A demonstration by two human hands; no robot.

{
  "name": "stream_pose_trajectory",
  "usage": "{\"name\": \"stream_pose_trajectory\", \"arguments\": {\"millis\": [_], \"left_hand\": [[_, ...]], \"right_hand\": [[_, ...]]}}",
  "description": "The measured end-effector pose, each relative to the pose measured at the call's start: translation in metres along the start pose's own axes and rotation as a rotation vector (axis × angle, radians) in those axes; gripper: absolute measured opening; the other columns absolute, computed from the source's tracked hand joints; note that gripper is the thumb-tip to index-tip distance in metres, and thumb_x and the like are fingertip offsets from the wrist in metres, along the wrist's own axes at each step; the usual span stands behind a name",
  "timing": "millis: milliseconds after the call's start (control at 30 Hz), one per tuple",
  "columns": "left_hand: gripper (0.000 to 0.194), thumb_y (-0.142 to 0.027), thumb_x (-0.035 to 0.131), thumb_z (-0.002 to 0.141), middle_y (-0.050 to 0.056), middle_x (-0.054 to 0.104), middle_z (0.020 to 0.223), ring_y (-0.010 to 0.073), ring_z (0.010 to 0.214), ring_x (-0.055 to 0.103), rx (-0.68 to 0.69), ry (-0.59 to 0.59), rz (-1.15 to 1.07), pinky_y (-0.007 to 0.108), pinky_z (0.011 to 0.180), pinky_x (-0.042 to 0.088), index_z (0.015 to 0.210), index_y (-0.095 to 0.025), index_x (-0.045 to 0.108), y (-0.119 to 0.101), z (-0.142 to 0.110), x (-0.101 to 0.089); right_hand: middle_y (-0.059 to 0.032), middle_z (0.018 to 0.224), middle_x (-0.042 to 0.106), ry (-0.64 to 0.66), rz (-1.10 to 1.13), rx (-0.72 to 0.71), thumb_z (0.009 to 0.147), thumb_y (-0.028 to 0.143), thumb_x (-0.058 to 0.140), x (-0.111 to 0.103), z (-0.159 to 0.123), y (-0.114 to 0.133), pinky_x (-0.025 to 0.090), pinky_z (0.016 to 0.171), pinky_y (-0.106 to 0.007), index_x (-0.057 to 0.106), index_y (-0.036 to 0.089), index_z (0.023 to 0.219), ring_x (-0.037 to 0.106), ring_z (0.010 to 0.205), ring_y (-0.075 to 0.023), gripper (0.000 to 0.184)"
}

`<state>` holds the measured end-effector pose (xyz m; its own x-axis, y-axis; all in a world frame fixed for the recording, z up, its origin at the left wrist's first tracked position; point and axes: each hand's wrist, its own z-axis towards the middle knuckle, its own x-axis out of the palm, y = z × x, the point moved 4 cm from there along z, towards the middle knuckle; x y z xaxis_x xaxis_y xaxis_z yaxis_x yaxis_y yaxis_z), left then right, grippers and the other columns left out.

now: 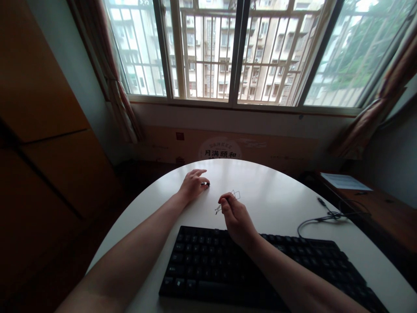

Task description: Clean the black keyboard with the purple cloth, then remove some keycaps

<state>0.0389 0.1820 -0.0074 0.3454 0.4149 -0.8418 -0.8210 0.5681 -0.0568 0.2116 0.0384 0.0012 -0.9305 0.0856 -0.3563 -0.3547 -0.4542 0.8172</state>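
Observation:
My left hand (193,186) rests low over the far part of the white round table (267,182). Its thumb and a finger close on a small black piece (205,184) that looks like a keycap; the other fingers stretch forward. Just above the near half of the table, my right hand (235,214) is closed around a thin wire keycap puller (236,195). Wire loops stick out past the knuckles, and the puller's prongs show on the left side of the fist. Below lies a black keyboard (208,265), partly covered by my right wrist and forearm.
A black cable (312,221) runs from the keyboard to the table's right edge, its plug (321,201) lying there. Beyond that edge, a brown desk (387,217) carries a paper sheet (345,181). A printed cardboard box (163,145) stands under the window.

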Motion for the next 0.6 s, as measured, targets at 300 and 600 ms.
{"name": "stream_pose_trajectory", "arguments": {"millis": [300, 600], "left_hand": [[0.032, -0.035, 0.068, 0.081, 0.008, 0.052, 0.143, 0.0318, 0.134, 0.042, 0.0, 0.05, 0.035, 0.052, 0.111, 0.031, 0.112, -0.027, 0.072, 0.006, 0.001, 0.009], [0.02, -0.032, 0.069, 0.08, 0.01, 0.052, 0.142, 0.0319, 0.134, 0.042, -0.017, 0.083, 0.092, 0.05, 0.111, 0.03, 0.097, -0.024, 0.075, 0.003, 0.003, 0.014]], "right_hand": [[0.0025, 0.065, 0.054, -0.004, -0.001, 0.001, 0.096, 0.037, 0.039, 0.0, 0.001, 0.0, 0.04, 0.06, -0.026, 0.055, 0.021, 0.091, 0.053, 0.06, -0.0156, 0.023], [0.0016, 0.067, 0.057, -0.011, -0.008, -0.004, 0.096, 0.036, 0.04, 0.0, 0.001, 0.0, 0.04, 0.061, -0.026, 0.055, 0.021, 0.09, 0.054, 0.062, -0.0158, 0.022]]}}
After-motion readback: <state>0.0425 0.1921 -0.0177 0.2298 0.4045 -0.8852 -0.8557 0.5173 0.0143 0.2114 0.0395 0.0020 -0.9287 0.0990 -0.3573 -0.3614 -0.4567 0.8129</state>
